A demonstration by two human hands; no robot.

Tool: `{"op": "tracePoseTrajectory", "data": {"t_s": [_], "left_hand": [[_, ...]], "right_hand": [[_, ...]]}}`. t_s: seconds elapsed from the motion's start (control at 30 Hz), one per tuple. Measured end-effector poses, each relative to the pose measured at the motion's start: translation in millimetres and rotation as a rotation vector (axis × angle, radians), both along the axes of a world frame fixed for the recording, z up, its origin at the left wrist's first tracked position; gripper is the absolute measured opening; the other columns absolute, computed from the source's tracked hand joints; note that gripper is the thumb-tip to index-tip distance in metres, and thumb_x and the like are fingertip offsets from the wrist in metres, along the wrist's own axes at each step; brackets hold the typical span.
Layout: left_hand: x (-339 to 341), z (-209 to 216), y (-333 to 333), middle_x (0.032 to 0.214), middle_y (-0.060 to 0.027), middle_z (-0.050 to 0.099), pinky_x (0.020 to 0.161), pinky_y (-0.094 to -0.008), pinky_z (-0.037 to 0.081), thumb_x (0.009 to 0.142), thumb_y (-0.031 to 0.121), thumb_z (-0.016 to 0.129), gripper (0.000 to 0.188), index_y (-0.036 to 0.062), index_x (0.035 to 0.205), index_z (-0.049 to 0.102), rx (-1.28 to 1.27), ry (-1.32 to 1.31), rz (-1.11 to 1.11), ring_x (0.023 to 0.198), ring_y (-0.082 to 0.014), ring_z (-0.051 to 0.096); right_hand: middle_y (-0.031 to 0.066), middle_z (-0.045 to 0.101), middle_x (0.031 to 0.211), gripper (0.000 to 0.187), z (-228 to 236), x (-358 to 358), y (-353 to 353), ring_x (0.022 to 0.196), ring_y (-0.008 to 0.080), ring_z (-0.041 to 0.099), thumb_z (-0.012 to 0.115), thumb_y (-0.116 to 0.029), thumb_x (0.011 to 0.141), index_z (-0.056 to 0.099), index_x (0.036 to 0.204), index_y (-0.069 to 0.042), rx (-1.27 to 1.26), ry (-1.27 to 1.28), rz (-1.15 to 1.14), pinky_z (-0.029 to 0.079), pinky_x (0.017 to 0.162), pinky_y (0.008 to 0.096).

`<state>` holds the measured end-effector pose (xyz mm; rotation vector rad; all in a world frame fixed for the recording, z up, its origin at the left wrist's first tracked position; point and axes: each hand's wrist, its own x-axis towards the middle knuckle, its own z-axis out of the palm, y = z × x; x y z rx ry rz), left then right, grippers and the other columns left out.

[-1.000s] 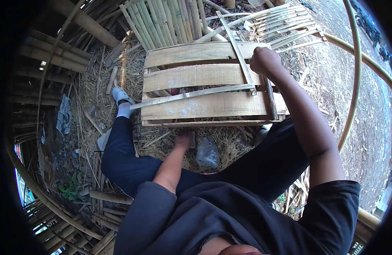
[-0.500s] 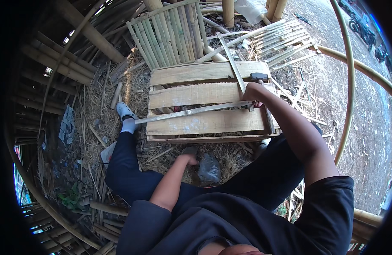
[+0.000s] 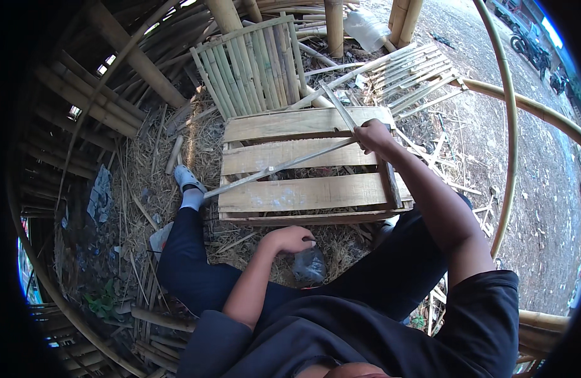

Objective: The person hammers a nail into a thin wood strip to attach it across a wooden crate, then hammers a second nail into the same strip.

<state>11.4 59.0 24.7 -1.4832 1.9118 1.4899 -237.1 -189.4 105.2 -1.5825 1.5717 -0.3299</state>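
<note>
A slatted wooden crate (image 3: pixel 296 188) lies in front of me, with pale boards and gaps between them. Across its top run two thin bamboo strips: a long one (image 3: pixel 271 169) slanting to the lower left and a shorter one (image 3: pixel 338 107) pointing away. Where they meet, my right hand (image 3: pixel 375 136) is closed around them at the crate's right side. Between my legs is a clear plastic bag (image 3: pixel 309 268) with dark contents. My left hand (image 3: pixel 290 240) is at its top, fingers pinched on the plastic; whether they hold anything else is hidden.
A bamboo slat panel (image 3: pixel 252 69) leans behind the crate, and another slatted frame (image 3: pixel 410 75) lies at the back right. A bent bamboo pole (image 3: pixel 510 126) arcs along the right. Straw and bamboo scraps cover the ground. Motorcycles (image 3: pixel 533 50) stand far right.
My left hand has moved from a dark block near the crate to the plastic bag's top. The hammer seen beside my right hand is out of sight. That hand now grips the strips' meeting point.
</note>
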Motion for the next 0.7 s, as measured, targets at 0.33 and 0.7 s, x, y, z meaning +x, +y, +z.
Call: {"op": "tracePoseTrajectory", "data": {"t_s": [0.33,0.7], "left_hand": [[70,47,-26,0.155,-0.0196,0.045,0.12,-0.0468,0.035,0.083,0.005,0.077,0.08,0.0053,0.154,0.04,-1.319,-0.032,0.538,0.144,-0.0356,0.043],[98,47,-36,0.142,-0.0122,0.058,0.124,-0.0591,0.023,0.087,0.004,0.071,0.06,0.0085,0.144,0.054,-1.394,-0.261,0.697,0.14,-0.0344,0.048]], "right_hand": [[0.0063,0.064,0.087,0.029,16,22,34,0.062,0.0106,0.056,0.054,-0.025,0.108,0.062,0.1,0.002,-0.264,-0.601,0.044,0.047,0.051,0.0283],[0.0018,0.059,0.083,0.028,25,19,42,0.06,0.0066,0.05,0.05,-0.026,0.11,0.059,0.098,-0.003,-0.278,-0.783,0.118,0.041,0.049,0.0243]]}}
